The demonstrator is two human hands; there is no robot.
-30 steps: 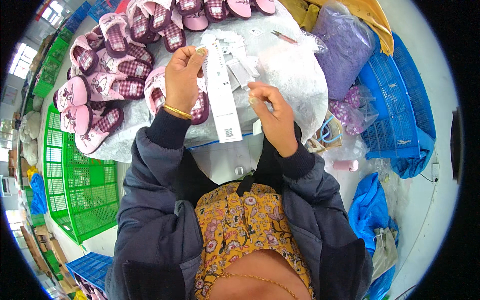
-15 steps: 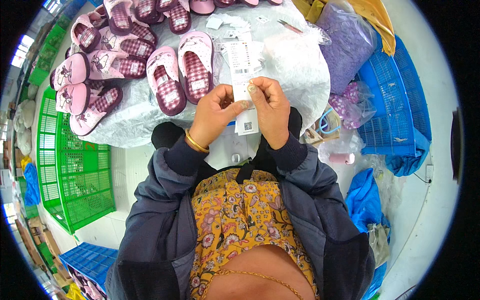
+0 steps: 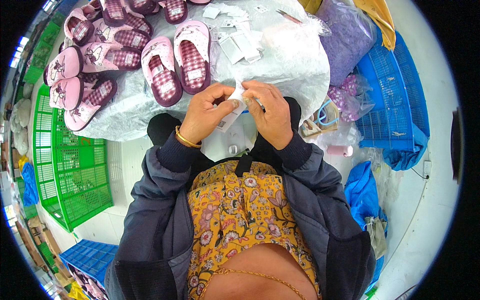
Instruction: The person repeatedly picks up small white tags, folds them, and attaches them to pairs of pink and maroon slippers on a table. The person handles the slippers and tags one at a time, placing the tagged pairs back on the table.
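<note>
Between both hands is a white paper hang tag (image 3: 230, 119) with print on it, held over my lap at the table's near edge. My left hand (image 3: 207, 112) pinches it with thumb and fingers from one side, and my right hand (image 3: 270, 111) pinches it from the other. The tag's upper part looks bent or twisted between the fingertips; its lower end hangs below the left thumb. A pair of pink slippers, one (image 3: 161, 72) beside the other (image 3: 193, 57), lies just beyond my left hand. Past the hands, a loose pile of white tags (image 3: 242, 46) rests on the table.
More pink slippers (image 3: 102, 55) crowd the table's left side. A small pointed tool (image 3: 289, 16) lies at the far right of the plastic-covered table (image 3: 285, 70). Green crates (image 3: 82, 170) stand left; a blue crate (image 3: 385, 100) and bagged purple material (image 3: 345, 37) are right.
The long tag, upright and flat before, is now bent and tilted between my fingers. The view has shifted slightly, so the table items sit higher and farther left.
</note>
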